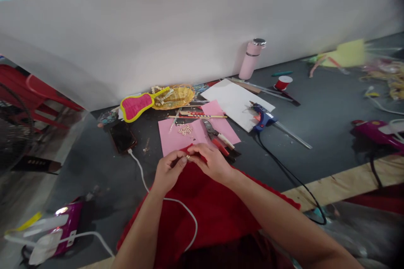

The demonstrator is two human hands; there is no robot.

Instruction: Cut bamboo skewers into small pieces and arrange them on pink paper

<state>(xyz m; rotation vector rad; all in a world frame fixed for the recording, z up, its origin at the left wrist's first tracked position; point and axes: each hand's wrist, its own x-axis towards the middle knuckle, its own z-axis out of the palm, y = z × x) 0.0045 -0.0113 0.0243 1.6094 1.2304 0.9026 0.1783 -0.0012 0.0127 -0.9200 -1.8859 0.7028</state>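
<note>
My left hand (169, 171) and my right hand (212, 163) meet above a red cloth (202, 201). Between their pinched fingertips is a small pale bead (188, 156). Just beyond them, a little heap of similar beads (185, 130) lies on pink paper (167, 134). Pliers with red handles (217, 141) rest on the paper's right part, close to my right hand, beside a pale-handled tool (226, 141). Thin decorated sticks (202, 115) lie across the far edge of the paper.
A phone (123, 138) with a white cable lies left. Behind are a yellow-rimmed pink piece (137, 106) and a wicker basket (176, 96). To the right are a glue gun (263, 117) on a white board (233, 101), a pink bottle (251, 59) and a red spool (283, 83).
</note>
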